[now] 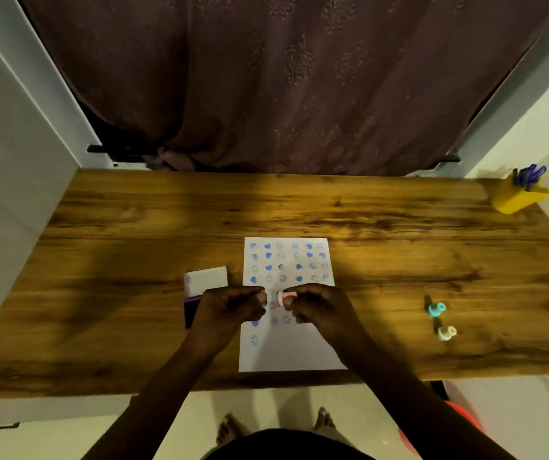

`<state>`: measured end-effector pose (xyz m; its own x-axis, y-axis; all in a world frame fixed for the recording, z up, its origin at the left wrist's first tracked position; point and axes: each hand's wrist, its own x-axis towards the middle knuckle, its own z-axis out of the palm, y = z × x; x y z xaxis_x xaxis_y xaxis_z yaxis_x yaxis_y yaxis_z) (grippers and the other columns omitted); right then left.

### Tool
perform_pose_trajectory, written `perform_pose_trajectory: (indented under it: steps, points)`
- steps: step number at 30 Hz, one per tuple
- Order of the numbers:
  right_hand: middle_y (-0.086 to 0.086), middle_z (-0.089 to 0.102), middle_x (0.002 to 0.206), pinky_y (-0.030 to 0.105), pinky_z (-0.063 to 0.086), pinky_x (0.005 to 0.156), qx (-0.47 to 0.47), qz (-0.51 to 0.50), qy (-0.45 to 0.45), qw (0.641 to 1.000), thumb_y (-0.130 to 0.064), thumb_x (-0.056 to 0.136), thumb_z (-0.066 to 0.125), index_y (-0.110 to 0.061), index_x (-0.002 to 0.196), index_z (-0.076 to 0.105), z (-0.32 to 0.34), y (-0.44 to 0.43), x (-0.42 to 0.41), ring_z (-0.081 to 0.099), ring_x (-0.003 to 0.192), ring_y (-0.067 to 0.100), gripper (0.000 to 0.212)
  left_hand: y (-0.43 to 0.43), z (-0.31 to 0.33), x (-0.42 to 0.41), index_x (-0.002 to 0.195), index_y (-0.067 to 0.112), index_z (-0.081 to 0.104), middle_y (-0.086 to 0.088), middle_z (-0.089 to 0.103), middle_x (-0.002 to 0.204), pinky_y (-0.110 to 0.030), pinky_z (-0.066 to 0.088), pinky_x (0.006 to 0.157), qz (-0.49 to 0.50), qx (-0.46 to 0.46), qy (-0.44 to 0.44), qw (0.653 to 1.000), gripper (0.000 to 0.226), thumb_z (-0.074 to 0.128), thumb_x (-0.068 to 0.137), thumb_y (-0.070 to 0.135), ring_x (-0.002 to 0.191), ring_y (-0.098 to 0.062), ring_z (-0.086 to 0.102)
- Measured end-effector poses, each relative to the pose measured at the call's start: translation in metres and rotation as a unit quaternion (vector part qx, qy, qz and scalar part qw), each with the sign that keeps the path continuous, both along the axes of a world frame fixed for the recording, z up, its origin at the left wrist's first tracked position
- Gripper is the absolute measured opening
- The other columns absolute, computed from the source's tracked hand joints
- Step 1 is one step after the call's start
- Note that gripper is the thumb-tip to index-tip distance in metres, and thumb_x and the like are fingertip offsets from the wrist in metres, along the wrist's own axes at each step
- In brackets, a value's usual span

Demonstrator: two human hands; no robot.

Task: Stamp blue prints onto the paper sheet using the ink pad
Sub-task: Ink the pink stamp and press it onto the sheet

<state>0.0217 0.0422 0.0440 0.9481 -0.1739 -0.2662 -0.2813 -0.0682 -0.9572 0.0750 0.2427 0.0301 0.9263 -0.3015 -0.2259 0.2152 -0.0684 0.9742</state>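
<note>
Right hand: our right hand (313,302) is curled over the middle of the paper sheet (288,350), its fingertips (289,302) pinched around a small pink stamp (283,297) that lies sideways.
Left hand: our left hand (233,305) is curled into a loose fist just beside the stamp; we cannot tell whether it touches the stamp or holds anything.
Paper sheet: it lies flat near the front edge of the wooden table (134,244), with rows of blue prints (288,262) across its upper half and a few lower down.
Ink pad: the ink pad (191,308) sits just left of the sheet, partly hidden by our left hand, its white lid (207,278) behind it.
Other stamps: a teal stamp (435,308) and a cream stamp (446,333) stand well apart to the right.
Pen holder: a yellow pen holder (518,195) sits at the far right corner.
</note>
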Motion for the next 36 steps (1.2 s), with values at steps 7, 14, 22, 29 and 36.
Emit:
perform_pose_trajectory:
  steps: [7, 14, 22, 29, 36]
  points:
    - [0.001, 0.077, 0.108, 0.021, 0.058, 0.071, -0.029, 0.015, -0.049, 0.998, -0.022, 0.088, 0.078, -0.013, 0.106, 0.077, 0.01, -0.026, -0.01, 0.072, 0.1, 0.013, 0.02, -0.036, 0.012, -0.005, 0.104, 0.022, 0.082, 0.002, 0.083, 0.101, -0.023, 0.062, 0.07, -0.045, -0.01, -0.001, 0.999, 0.023, 0.076, 0.083, 0.03, 0.088, -0.023, 0.08]
    - [-0.004, 0.078, 0.111, 0.021, 0.059, 0.078, -0.043, 0.04, -0.072, 0.996, -0.02, 0.088, 0.078, -0.013, 0.107, 0.077, 0.016, -0.06, -0.02, 0.071, 0.107, 0.012, 0.021, -0.069, 0.02, -0.01, 0.122, 0.026, 0.072, 0.004, 0.078, 0.115, -0.031, 0.064, 0.076, -0.054, -0.028, -0.012, 0.998, 0.035, 0.077, 0.087, 0.023, 0.097, -0.021, 0.079]
    - [0.001, 0.079, 0.111, 0.036, 0.064, 0.085, 0.008, 0.019, -0.048, 0.999, -0.015, 0.09, 0.076, -0.013, 0.111, 0.077, 0.016, -0.095, -0.028, 0.074, 0.104, 0.02, 0.021, -0.106, 0.019, -0.015, 0.116, 0.028, 0.075, 0.0, 0.078, 0.115, -0.035, 0.065, 0.077, -0.046, -0.047, -0.015, 0.998, 0.032, 0.079, 0.087, 0.015, 0.101, -0.023, 0.078]
    - [-0.009, 0.076, 0.08, 0.015, 0.052, 0.068, 0.008, 0.04, -0.021, 0.999, -0.033, 0.092, 0.073, -0.019, 0.1, 0.078, 0.018, -0.123, -0.036, 0.068, 0.072, 0.002, 0.018, -0.136, 0.014, -0.018, 0.108, 0.016, 0.079, -0.006, 0.081, 0.103, -0.032, 0.064, 0.076, -0.057, -0.033, -0.03, 0.997, 0.027, 0.08, 0.082, 0.022, 0.094, -0.028, 0.078]
    - [-0.002, 0.078, 0.087, 0.024, 0.057, 0.07, -0.167, 0.076, -0.009, 0.983, -0.041, 0.087, 0.076, -0.017, 0.095, 0.077, 0.008, -0.164, -0.021, 0.073, 0.081, 0.009, 0.025, -0.172, 0.006, -0.021, 0.094, 0.046, 0.077, 0.008, 0.081, 0.094, -0.033, 0.065, 0.079, -0.059, 0.003, -0.016, 0.998, 0.038, 0.076, 0.088, 0.008, 0.09, -0.016, 0.078]
